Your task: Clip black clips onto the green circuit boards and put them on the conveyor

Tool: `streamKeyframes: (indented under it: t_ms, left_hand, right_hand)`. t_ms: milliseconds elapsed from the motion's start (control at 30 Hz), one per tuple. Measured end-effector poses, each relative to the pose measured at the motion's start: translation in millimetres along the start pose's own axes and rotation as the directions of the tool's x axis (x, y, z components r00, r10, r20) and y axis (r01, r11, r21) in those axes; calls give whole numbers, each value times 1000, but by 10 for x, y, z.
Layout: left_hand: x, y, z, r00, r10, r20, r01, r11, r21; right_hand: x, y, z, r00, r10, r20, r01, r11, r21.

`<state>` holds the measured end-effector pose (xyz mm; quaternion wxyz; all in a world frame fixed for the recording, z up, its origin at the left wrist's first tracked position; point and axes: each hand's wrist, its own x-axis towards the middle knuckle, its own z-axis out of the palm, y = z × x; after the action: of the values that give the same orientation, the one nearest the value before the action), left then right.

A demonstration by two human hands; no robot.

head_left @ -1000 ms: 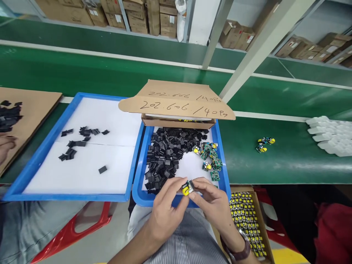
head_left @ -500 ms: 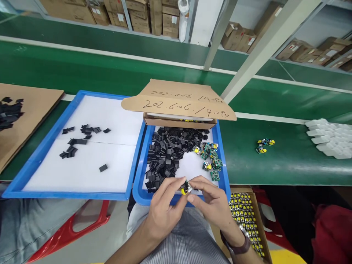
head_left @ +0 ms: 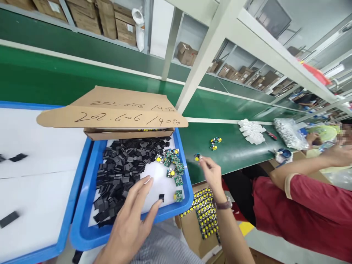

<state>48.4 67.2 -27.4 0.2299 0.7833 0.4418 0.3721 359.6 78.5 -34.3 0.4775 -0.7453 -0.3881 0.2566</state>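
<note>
My left hand (head_left: 134, 214) is open over the front of the blue tray (head_left: 189, 183), fingers and thumb spread. Its thumb tip is close to a small black piece (head_left: 161, 197) lying on the white liner; whether they touch I cannot tell. A heap of black pieces (head_left: 121, 168) fills the tray's left side. Along the right side lie several small green circuit boards (head_left: 179, 168), some with yellow parts. Beyond the tray's right edge, my right hand (head_left: 211, 175) pinches a small circuit board with a yellow part (head_left: 197, 157) above the green bench.
A cardboard box with a handwritten flap (head_left: 123, 116) stands across the tray's back. Rows of yellow-topped boards fill part of a carton (head_left: 192, 229) below the bench. A few boards (head_left: 214, 146) and white plastic trays (head_left: 251, 131) rest on the green bench. A person in red (head_left: 302, 209) sits at right.
My hands have parted. The right hand has carried the circuit board right, past the tray edge, while the left has opened over the tray. The view has swung right.
</note>
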Motion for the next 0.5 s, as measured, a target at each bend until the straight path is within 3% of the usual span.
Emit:
streamKeyframes:
  t_ms: [133,267,400,500]
  left_hand:
    - [-107,-188,-108,999,33,38,-37,993,115]
    - [-122,-237,-115,991,54,120,-77,976,202]
    - [16,-165,-50,974,48,222,-106,960,259]
    - [184,-54,58,943,47,330,-139,955,261]
  right_hand:
    - [668,394,-534,970,194,-145,-198,980,-16]
    - [996,481,-790,946,288,-147,-297,954,-39]
    - [1020,403,-829,956,246,-160,-265,958,-110]
    - [781,253,-673,985,122,-122,-139,980,-141]
